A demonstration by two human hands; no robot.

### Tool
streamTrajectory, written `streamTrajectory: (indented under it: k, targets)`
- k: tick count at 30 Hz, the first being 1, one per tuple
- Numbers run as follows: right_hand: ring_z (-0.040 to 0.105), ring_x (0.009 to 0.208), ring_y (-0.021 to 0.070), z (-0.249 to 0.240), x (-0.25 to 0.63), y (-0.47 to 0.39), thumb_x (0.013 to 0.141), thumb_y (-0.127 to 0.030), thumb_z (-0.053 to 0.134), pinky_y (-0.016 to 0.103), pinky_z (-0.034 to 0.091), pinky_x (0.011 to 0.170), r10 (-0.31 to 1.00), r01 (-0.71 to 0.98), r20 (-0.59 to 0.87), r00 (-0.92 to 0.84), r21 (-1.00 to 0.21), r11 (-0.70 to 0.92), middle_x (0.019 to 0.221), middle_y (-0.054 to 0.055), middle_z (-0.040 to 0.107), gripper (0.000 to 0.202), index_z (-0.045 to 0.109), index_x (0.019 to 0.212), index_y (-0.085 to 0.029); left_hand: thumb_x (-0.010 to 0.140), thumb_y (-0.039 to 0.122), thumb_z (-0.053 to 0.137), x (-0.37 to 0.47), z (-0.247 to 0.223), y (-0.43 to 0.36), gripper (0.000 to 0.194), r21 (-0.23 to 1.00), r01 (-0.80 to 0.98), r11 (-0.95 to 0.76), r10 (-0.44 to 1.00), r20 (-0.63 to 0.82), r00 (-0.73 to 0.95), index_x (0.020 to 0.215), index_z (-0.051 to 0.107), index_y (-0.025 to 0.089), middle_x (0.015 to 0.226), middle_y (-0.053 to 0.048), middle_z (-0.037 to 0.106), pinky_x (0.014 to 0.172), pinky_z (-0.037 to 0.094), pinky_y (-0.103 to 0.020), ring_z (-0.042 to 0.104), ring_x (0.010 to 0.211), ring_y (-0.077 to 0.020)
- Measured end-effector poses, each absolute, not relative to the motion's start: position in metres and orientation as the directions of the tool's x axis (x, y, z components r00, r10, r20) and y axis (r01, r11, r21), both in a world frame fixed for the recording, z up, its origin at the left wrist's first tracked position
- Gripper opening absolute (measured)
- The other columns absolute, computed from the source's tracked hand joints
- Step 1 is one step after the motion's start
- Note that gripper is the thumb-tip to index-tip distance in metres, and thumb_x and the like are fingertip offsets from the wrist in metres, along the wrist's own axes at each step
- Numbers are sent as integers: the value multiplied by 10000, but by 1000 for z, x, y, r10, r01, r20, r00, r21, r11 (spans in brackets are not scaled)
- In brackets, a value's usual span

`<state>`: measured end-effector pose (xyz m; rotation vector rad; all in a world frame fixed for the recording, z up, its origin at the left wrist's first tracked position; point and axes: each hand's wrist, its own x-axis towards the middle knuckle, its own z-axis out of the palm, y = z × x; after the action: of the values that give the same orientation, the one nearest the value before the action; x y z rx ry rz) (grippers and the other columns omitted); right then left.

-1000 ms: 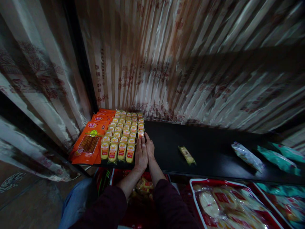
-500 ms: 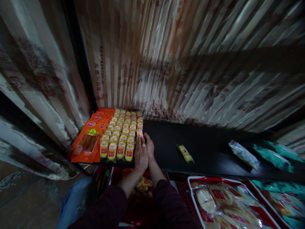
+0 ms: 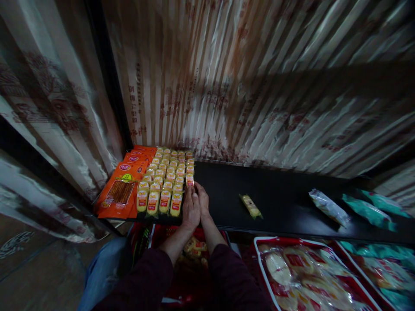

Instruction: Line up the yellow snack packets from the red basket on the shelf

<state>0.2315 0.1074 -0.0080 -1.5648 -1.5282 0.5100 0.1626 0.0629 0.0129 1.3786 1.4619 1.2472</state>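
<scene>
Rows of small yellow packaged cakes (image 3: 165, 201) stand on the black shelf (image 3: 223, 185), beside orange snack bags (image 3: 120, 190) at its left end. My left hand (image 3: 191, 207) and my right hand (image 3: 203, 201) are side by side at the right-hand row, near the shelf's front edge. Their fingertips meet at the near end of a small packet (image 3: 189, 179) in that row. The fingers are pressed together, and whatever lies under them is hidden. A single yellow packet (image 3: 250, 206) lies apart, to the right of my hands.
A white-and-purple packet (image 3: 329, 208) and teal packets (image 3: 369, 211) lie farther right on the shelf. Below the front edge are red baskets (image 3: 259, 259) holding packaged bread. A dark post (image 3: 108, 73) rises at the left, and a patterned curtain (image 3: 223, 86) hangs behind.
Both hands stay at the right-hand row with only a slight shift of the fingers. The small packet at their fingertips shows a little more. The view has moved slightly.
</scene>
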Motion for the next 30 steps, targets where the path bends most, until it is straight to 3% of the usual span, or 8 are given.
streamTrajectory:
  k: [8,14,23,30]
  targets:
    - [579,1099,218,-9,228,106,823,-234,418,375,431,996,927,690,296,229,-721,60,1179,142,653,382,654,1106,-133,941,350,275,158,22,63,551,973,232,-16,987,52,-152,1392,407,64,1471,-152,406,1175,240,-327,325,1398,-175]
    - [550,1153,215,-9,229,103,828,-238,412,367,412,1029,945,679,250,211,-733,43,1239,159,613,417,622,1165,-107,939,346,288,157,20,61,538,963,266,-32,987,73,-146,1358,449,49,1452,-178,426,1179,230,-332,331,1395,-193]
    - [553,1135,215,-7,226,83,807,-172,385,386,424,1026,906,613,281,317,-790,31,1231,179,587,445,576,1200,-84,940,322,289,156,9,49,493,906,377,-194,956,260,-133,1318,499,83,1417,-159,479,1176,250,-416,340,1391,-214]
    - [546,1092,190,2,222,44,778,-109,371,341,433,1006,924,625,295,242,-776,84,1157,145,592,428,603,1138,-98,933,271,271,141,7,22,436,824,439,-358,924,379,43,1196,580,112,1268,-151,603,1091,389,-397,520,1233,-204]
